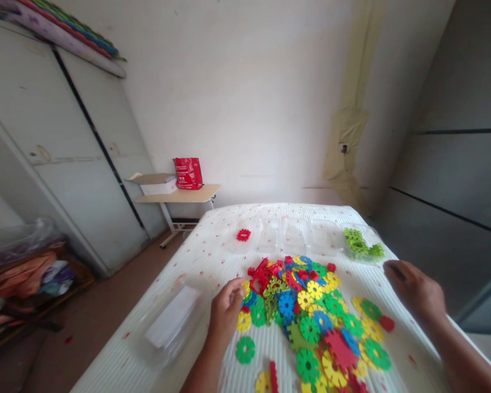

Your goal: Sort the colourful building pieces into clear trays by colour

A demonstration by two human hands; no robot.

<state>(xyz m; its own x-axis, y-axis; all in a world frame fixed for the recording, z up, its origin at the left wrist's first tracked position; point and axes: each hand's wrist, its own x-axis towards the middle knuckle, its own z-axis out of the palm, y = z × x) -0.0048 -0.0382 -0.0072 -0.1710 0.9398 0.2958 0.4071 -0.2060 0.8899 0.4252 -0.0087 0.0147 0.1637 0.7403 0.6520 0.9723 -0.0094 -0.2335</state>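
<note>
My left hand is at the left edge of a heap of plastic building pieces. Its thumb and fingers are pinched at a yellow notched disc, partly hidden by the fingertips. Beside it lie a green notched disc and a red square frame piece. My right hand hovers over the table's right side, fingers loosely curled with a gap and nothing visible in them. Close to it, lime-green lattice pieces sit in the right end of a clear divided tray. One red square frame lies at the tray's left end.
A clear container with white paper-like contents stands on the left of the cloth-covered table. Behind, a small desk bears a red bag and a box. Grey cabinets rise on the right.
</note>
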